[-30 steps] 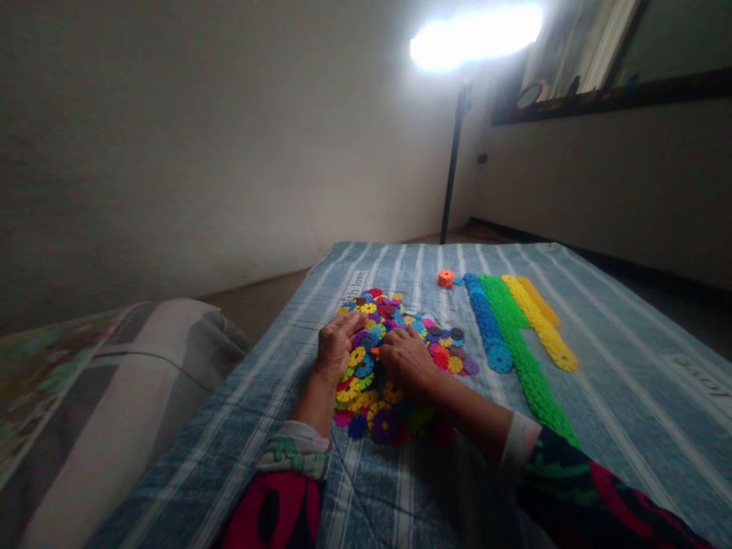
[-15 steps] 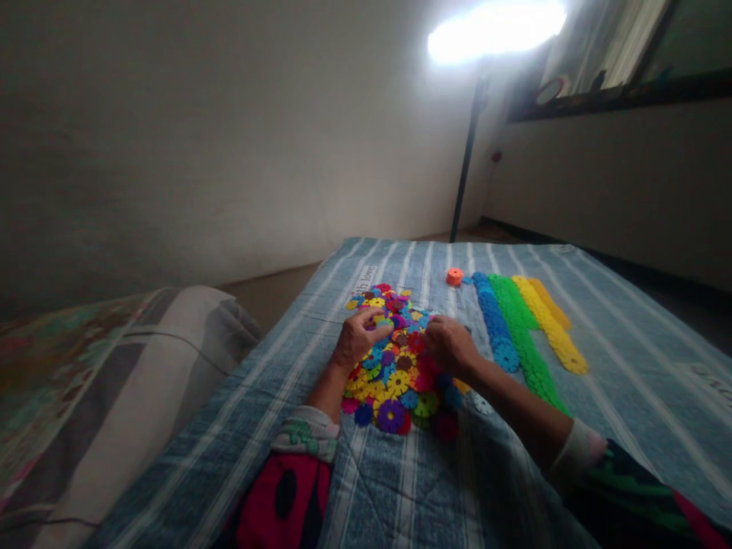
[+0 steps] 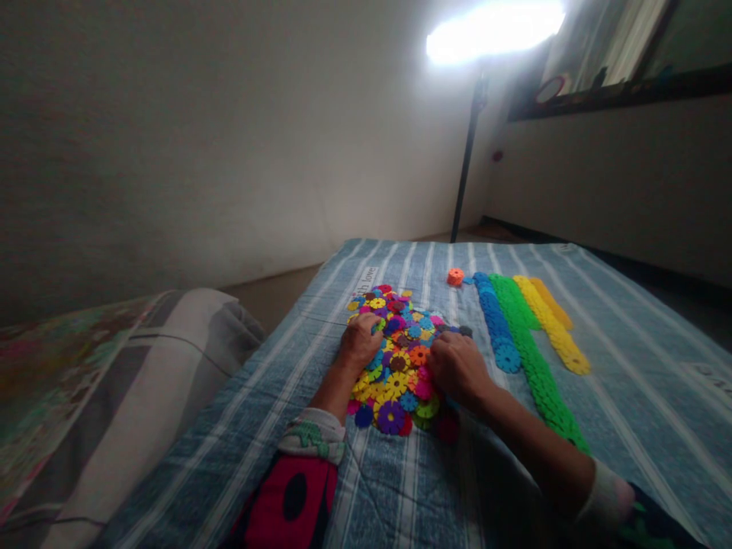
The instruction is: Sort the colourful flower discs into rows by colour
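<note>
A heap of colorful notched plastic discs (image 3: 399, 385) lies on the striped blue cloth. At its left edge, my left hand (image 3: 360, 341) is closed, with a yellow-green notched disc (image 3: 378, 325) at its fingertips. My right hand (image 3: 460, 366) rests low over the heap's right side, fingers curled inward. An orange disc (image 3: 419, 355) lies right beside its fingertips; whether the fingers pinch anything is hidden.
To the right, discs are laid in overlapping rows: blue (image 3: 496, 320), green (image 3: 540, 381) and yellow (image 3: 552, 326). A short orange stack (image 3: 455, 277) stands farther back. Behind the bed is a lit lamp on a pole (image 3: 469, 152). Bundled bedding (image 3: 188, 343) lies at left.
My right hand has moved down and slightly right, and an orange disc now shows beside it. My left hand has shifted slightly down, its fingers curled more around the yellow-green disc.
</note>
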`<state>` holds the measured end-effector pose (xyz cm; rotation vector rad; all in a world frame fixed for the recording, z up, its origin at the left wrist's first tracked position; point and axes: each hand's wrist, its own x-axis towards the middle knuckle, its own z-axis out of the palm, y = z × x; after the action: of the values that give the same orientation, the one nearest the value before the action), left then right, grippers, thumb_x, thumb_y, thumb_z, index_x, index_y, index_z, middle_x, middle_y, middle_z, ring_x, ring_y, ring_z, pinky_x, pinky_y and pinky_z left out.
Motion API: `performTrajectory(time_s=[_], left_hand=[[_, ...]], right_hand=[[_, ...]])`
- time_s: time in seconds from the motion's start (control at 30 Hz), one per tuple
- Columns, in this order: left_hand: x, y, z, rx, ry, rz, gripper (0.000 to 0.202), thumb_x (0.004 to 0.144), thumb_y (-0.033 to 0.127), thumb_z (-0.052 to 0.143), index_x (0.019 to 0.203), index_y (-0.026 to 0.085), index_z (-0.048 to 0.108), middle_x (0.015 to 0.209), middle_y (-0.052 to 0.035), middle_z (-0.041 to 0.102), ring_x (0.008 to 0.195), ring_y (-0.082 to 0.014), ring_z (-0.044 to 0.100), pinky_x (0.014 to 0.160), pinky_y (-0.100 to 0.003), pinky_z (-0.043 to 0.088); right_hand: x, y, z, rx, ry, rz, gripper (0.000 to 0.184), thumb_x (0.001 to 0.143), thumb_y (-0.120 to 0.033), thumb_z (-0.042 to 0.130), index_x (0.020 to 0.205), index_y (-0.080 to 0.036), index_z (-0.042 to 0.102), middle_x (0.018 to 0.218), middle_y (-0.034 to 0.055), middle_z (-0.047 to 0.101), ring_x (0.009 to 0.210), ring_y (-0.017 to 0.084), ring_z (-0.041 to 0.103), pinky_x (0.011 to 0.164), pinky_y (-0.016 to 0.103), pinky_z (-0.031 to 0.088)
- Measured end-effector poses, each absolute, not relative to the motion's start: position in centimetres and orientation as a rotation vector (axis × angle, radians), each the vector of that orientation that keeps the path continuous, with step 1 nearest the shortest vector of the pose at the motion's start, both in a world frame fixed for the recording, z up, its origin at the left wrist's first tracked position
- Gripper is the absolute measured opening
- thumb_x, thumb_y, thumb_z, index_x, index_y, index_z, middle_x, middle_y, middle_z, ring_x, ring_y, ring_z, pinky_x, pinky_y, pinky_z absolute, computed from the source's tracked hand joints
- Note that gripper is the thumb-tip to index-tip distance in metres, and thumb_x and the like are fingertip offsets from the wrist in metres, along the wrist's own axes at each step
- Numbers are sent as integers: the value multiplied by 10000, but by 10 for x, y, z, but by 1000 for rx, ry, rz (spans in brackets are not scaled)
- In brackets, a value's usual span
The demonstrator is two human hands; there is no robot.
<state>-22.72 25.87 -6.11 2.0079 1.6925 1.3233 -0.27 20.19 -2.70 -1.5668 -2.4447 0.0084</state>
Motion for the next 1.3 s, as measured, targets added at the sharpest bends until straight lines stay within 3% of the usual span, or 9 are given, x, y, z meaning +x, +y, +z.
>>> performTrajectory(time_s=[0.13,0.27,0.5,0.63,0.77,0.93,1.17,1.3], left_hand=[[-222,257,-57,2214,1798,1195,200,641,140,589,768,234,713,957,-104,691,1001,-301,588,972,-456,425],[-213,254,-54,2406,1701,1107,131,664,187,628,740,242,719,1099,-86,654,1126,-305,529,1050,-476,368],[-208,250,-58,2362,1733,936,271,702,274,644,955,266,739,1227,-110,602,1243,-359,445,1066,-551,321],[-208,249,-55,2346,1704,935,226,699,249,645,908,259,729,1191,-101,626,1208,-340,485,1075,-542,313],[-207,248,-50,2327,1626,977,66,678,215,658,736,241,675,1128,-81,658,1155,-305,526,1087,-508,312],[-208,250,-47,2284,1592,1020,126,621,150,664,595,226,566,1114,-74,664,1140,-303,534,1069,-501,342],[-209,249,-45,2370,1599,911,173,648,176,653,809,233,683,1168,-65,639,1186,-290,515,1080,-479,355],[-209,246,-41,2403,1624,748,151,666,175,654,810,218,674,1226,-56,613,1201,-273,513,1095,-478,346]], right_hand=[[0,183,-32,-1408,-2490,22,188,908,-190,482,853,-184,662,929,80,655,886,222,551,797,341,338],[2,166,-44,-1223,-2490,11,93,879,-182,557,866,-193,649,974,72,661,914,222,544,846,361,338],[-3,134,-62,-868,-2426,-19,43,848,-168,601,865,-207,609,919,48,645,886,215,545,868,384,376],[1,117,-69,-742,-2431,43,54,844,-158,574,854,-209,587,942,38,645,932,217,552,921,398,391],[8,105,-82,-601,-2376,-20,97,883,-206,512,936,-204,594,1054,64,654,1040,233,543,990,430,379],[8,102,-96,-504,-2255,-40,191,931,-222,430,807,-219,575,901,42,658,897,186,568,959,377,417],[5,106,-98,-500,-2279,-36,167,920,-258,481,774,-212,548,808,30,601,840,183,526,935,372,394],[4,105,-100,-475,-2250,-44,158,920,-244,487,779,-199,543,815,32,583,840,186,506,955,380,355]])
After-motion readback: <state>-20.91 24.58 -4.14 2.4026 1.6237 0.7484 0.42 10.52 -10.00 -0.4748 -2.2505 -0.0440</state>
